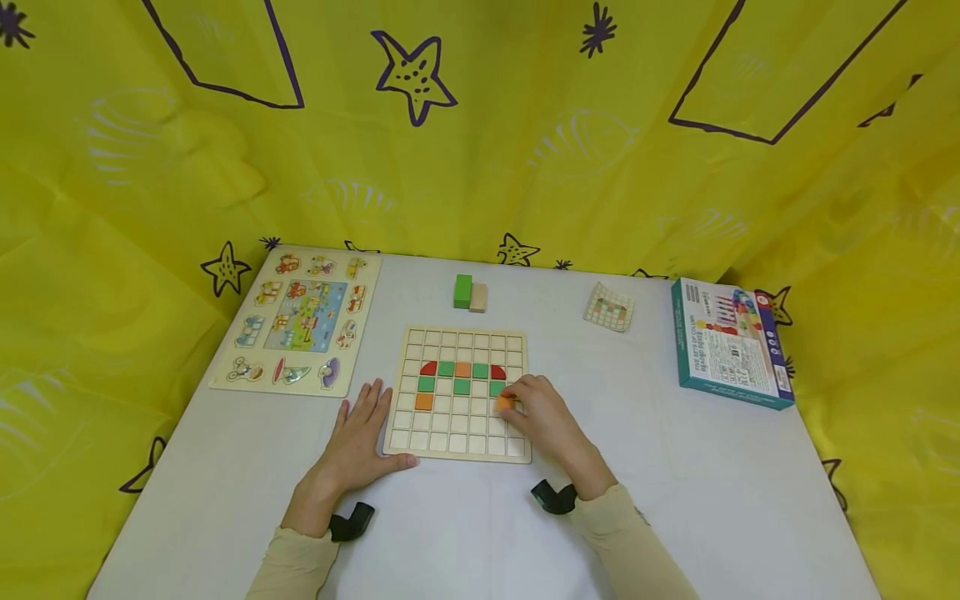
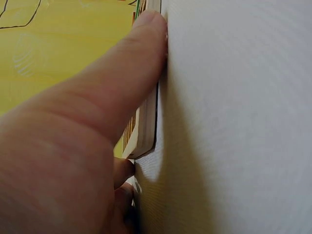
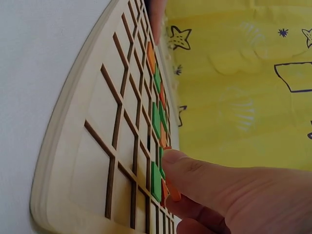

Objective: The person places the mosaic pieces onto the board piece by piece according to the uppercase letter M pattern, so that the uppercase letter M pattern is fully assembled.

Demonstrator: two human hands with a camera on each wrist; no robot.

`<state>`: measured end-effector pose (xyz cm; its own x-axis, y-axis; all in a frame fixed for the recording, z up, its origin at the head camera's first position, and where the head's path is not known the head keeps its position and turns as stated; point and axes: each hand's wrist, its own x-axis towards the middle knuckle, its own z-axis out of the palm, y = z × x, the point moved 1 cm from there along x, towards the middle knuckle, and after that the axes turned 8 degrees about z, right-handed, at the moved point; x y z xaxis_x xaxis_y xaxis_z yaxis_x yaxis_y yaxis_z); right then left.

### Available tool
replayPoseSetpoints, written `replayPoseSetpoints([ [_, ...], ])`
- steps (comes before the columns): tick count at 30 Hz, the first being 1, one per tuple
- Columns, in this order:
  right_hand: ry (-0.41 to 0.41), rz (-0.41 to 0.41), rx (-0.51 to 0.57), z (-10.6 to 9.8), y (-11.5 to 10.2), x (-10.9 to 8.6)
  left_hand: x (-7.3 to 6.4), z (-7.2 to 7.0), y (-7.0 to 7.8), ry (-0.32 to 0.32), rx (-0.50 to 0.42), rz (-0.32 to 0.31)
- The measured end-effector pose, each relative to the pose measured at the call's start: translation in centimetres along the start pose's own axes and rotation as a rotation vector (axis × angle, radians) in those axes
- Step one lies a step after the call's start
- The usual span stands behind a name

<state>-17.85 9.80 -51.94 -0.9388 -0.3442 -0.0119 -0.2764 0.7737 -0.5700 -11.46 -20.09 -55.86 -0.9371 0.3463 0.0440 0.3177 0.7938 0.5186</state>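
A wooden grid board point(image 1: 450, 424) lies on the white table. Set in its cells are green square tiles, an orange square tile point(image 1: 423, 402) at left, a lighter orange tile point(image 1: 463, 369) and red rounded tiles point(image 1: 428, 368). My right hand point(image 1: 542, 413) pinches another orange tile point(image 1: 505, 403) between thumb and finger, over the board's right side below a green tile point(image 1: 497, 388). The right wrist view shows this pinch near the green tiles point(image 3: 155, 181). At the board's lower-left corner my left hand point(image 1: 356, 446) rests with fingers spread, its thumb point(image 2: 141, 58) along the near edge.
Behind the board stand a green block point(image 1: 462, 292) and a plain wooden block point(image 1: 478, 297). A picture card point(image 1: 609, 307) with a grid pattern lies at back right. A picture puzzle board point(image 1: 367, 275) is at left, a teal-edged box point(image 1: 731, 342) at right. Yellow curtains surround the table.
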Motion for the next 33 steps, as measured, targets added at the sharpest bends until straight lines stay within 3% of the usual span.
replayPoseSetpoints([
  [8, -0.014, -0.050, -0.047, 0.6, -0.2, 0.3, 0.0, -0.1, 0.2, -0.002, -0.005, -0.002],
  [15, -0.015, -0.049, -0.074, 1.0, -0.3, 0.4, -0.1, -0.1, 0.2, 0.017, -0.001, 0.009],
  [33, -0.008, -0.053, -0.079, 1.4, -0.1, 0.4, -0.1, 0.0, 0.0, -0.023, 0.010, -0.014],
])
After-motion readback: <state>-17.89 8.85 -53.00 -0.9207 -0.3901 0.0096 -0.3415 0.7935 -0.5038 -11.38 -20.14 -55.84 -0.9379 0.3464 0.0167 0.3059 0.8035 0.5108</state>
